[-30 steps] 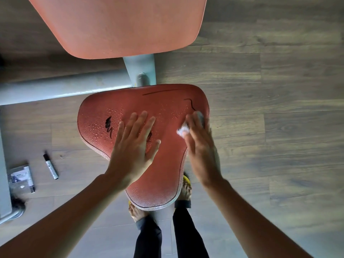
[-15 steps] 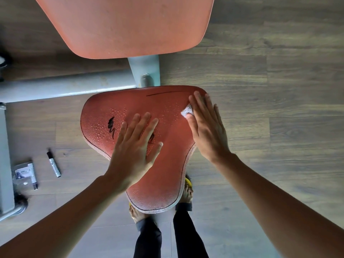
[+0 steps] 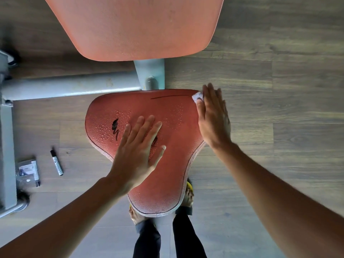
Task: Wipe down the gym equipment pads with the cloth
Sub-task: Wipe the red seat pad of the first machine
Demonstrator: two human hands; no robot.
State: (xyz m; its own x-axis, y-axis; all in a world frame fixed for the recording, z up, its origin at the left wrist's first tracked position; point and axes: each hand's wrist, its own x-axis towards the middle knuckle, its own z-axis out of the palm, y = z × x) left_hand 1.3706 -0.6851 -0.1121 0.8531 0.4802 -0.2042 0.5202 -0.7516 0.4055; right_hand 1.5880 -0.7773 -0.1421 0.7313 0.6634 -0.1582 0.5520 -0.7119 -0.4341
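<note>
The seat pad (image 3: pixel 178 127), red and beaded with droplets, sat below a larger back pad (image 3: pixel 134 25) on a grey frame (image 3: pixel 70 86). The left hand (image 3: pixel 138 146) lay flat on the seat's middle, fingers straight and slightly spread, holding nothing; its fingertips reached just past a black scribble (image 3: pixel 115 128) and partly covered another mark. The right hand (image 3: pixel 213 118) was at the seat's far right corner, fingers straight and together, and seemed to press a small white cloth (image 3: pixel 197 96) onto the pad's edge. Only a corner of the cloth showed beside the index finger, so whether the thumb pinched it could not be told. A thin black line (image 3: pixel 169 96) ran along the seat's far edge, just left of the cloth. On the wooden floor (image 3: pixel 279 90) to the left lay a marker (image 3: pixel 56 162) and, near it, a small packet (image 3: pixel 28 168). The person's feet (image 3: pixel 188 196) showed under the seat's narrow end.
</note>
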